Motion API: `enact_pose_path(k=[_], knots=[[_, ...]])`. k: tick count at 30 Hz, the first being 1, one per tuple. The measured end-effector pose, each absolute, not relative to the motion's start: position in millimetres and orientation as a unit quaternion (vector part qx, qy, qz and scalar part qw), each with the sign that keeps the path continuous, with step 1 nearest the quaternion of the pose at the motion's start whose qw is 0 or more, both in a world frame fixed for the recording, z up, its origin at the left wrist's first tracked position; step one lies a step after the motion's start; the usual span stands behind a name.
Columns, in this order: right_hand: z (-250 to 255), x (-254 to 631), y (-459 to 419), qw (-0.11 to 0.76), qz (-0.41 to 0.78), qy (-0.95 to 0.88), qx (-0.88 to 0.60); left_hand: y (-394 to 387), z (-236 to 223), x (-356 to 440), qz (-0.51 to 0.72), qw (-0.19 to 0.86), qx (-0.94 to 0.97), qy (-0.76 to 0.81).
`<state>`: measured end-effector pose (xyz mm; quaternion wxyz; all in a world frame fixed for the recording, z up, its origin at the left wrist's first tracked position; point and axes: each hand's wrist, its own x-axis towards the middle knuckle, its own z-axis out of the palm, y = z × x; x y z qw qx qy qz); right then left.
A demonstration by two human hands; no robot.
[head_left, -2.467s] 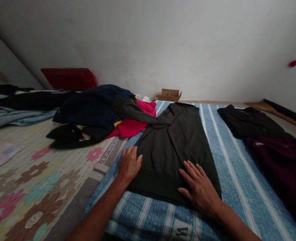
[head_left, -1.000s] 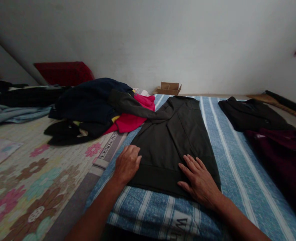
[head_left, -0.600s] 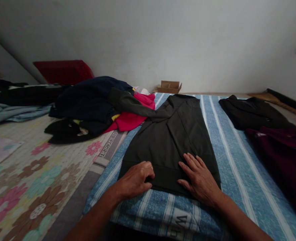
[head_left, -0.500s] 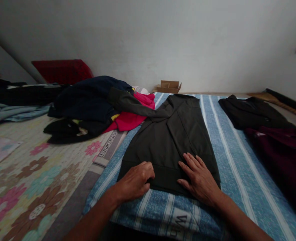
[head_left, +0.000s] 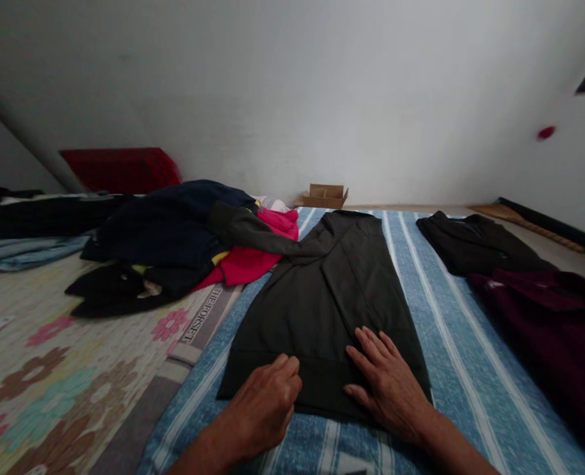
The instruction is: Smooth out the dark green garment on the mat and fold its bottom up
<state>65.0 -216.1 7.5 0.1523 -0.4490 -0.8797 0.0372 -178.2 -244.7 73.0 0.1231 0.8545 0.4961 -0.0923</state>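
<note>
A dark olive-grey sweatshirt (head_left: 292,307) lies flat on the blue striped cloth, its collar at the far end and its wide hem band near me. One sleeve (head_left: 253,231) stretches left onto a clothes pile; a long diagonal fold runs down the body's right side. At the hem, left of its middle, my left hand (head_left: 267,399) is closed with curled fingers on the fabric; its fingertips are partly hidden. My right hand (head_left: 389,386) lies open, palm down, fingers spread on the lower right of the sweatshirt.
Left are a navy garment (head_left: 154,224), pink cloth (head_left: 250,264) and a black cap-like item (head_left: 119,287) on a floral bedspread (head_left: 84,382). On the right lie a folded black garment (head_left: 481,244) and a maroon garment (head_left: 545,330). A cardboard box (head_left: 325,196) stands by the wall.
The view has tilted up and shifted slightly right, so everything sits lower in the picture. Both hands keep nearly the same places on the sweatshirt, which lies as before.
</note>
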Motion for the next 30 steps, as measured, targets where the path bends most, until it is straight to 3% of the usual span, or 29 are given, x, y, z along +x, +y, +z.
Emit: enact_pose_path(k=[30], knots=[[1.3,64.2,-214.5,0.146,0.056,-0.877,-0.454,-254.8,65.2,-177.3,-0.09,0.11,0.847,0.513]])
